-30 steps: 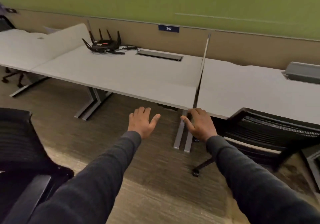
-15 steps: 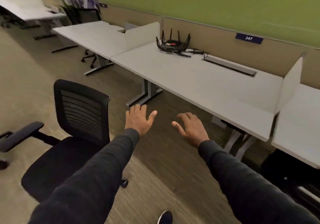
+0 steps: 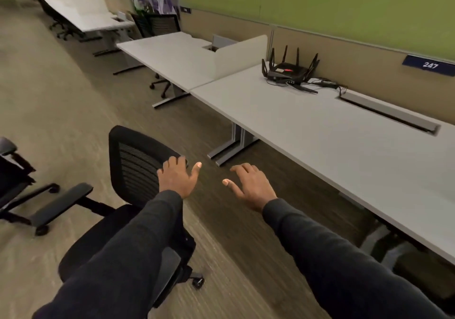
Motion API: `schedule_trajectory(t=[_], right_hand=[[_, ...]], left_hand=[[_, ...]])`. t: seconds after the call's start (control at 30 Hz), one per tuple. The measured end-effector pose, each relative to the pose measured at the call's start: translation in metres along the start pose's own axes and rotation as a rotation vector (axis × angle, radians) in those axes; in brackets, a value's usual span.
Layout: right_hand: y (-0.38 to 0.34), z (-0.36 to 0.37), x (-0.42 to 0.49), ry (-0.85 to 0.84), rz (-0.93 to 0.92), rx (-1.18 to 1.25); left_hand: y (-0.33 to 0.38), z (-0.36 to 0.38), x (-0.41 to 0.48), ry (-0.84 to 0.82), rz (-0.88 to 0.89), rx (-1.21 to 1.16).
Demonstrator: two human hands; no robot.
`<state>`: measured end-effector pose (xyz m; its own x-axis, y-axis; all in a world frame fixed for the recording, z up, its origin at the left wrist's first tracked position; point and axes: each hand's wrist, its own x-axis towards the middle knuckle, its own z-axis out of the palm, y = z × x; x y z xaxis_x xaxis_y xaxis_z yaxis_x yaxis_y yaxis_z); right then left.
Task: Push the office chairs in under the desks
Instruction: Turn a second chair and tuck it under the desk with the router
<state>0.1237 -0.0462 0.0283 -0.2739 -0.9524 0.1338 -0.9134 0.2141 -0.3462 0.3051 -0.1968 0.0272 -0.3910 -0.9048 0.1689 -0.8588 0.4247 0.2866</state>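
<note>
Floor: grey-brown carpet.
Worktop (image 3: pixel 307 131): pale grey, carrying a black router (image 3: pixel 289 72).
Office chair (image 3: pixel 128 190): out on the floor, clear of the worktop.
Left hand (image 3: pixel 178 179): grip apart, at the backrest's top.
Right hand (image 3: pixel 251 185): grip apart, empty.

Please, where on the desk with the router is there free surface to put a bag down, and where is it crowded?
The desk is bare from its front edge back to the cable tray, and left toward the divider panel. It is crowded only at the back, around the router and its cables. The neighbouring desk beyond the divider also looks bare.
</note>
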Motion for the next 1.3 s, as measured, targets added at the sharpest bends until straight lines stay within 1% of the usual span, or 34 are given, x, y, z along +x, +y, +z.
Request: schedule_trajectory(t=[0.13,0.43,0.57,0.67,0.73,0.83,0.9,0.97,1.07,1.3], right_hand=[[-0.022,0.019,0.043,-0.031,-0.012,0.03],[-0.086,0.076,0.122,-0.072,0.052,0.119],[-0.113,0.101,0.154,-0.121,0.148,0.178],[-0.129,0.118,0.179,-0.192,0.205,0.137],[-0.134,0.128,0.194,-0.258,0.279,0.131],[-0.129,0.137,0.211,-0.302,0.369,0.12],[-0.12,0.137,0.217,-0.319,0.407,0.152],[-0.111,0.137,0.219,-0.348,0.432,0.184],[-0.1,0.138,0.216,-0.346,0.485,0.221],[-0.067,0.134,0.193,-0.268,0.581,0.249]], left_hand=[[-0.02,-0.003,0.035,-0.045,-0.078,-0.01],[-0.09,-0.006,0.095,-0.135,-0.089,-0.035],[-0.129,0.003,0.122,-0.239,-0.111,-0.046],[-0.156,0.017,0.146,-0.345,-0.143,-0.074],[-0.166,0.032,0.159,-0.427,-0.135,-0.102],[-0.165,0.052,0.171,-0.474,-0.148,-0.255],[-0.158,0.063,0.177,-0.446,-0.193,-0.388],[-0.15,0.071,0.185,-0.435,-0.237,-0.465],[-0.14,0.082,0.192,-0.439,-0.247,-0.5],[-0.095,0.108,0.192,-0.437,-0.152,-0.516]])
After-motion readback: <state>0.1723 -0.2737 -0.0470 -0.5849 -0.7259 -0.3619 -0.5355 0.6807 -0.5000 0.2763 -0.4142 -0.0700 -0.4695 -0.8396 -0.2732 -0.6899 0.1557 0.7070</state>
